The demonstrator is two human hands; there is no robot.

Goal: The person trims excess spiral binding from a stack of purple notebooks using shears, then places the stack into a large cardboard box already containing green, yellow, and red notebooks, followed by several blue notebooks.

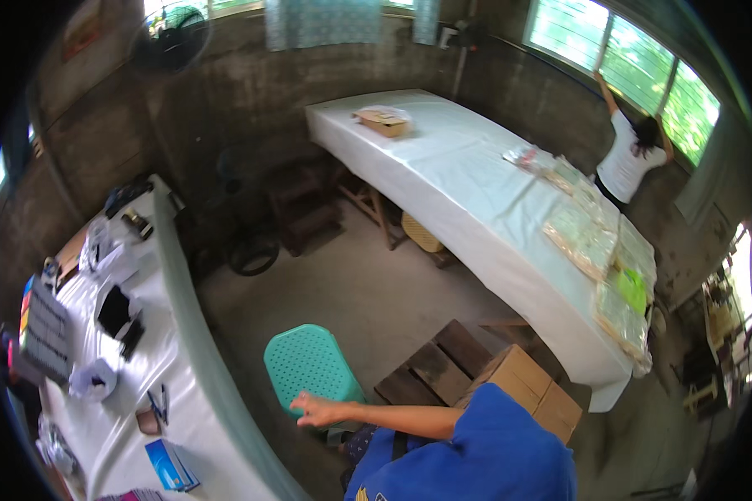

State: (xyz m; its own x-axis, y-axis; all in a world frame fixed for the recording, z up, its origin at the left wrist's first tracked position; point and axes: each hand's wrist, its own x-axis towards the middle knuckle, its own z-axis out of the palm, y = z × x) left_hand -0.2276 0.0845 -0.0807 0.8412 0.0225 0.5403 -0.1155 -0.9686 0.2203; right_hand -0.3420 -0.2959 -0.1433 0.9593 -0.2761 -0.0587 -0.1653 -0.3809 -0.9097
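Note:
My right arm, in a blue short sleeve, reaches leftward across my front. The right hand [319,410] is open, its fingers spread, and nothing shows in it. It overlaps the near edge of a teal plastic stool [305,361] with a perforated seat; whether it touches the stool I cannot tell. Dark patterned cloth [361,442] shows below my forearm. My left hand is out of view.
A white-covered table [205,392] at left holds a blue box [171,464], pens and a black item. Another long table [443,159] bears clear-wrapped packages [581,238]. Wooden slats [430,371] and a cardboard box [526,380] stand nearby. A person [627,163] reaches to the window.

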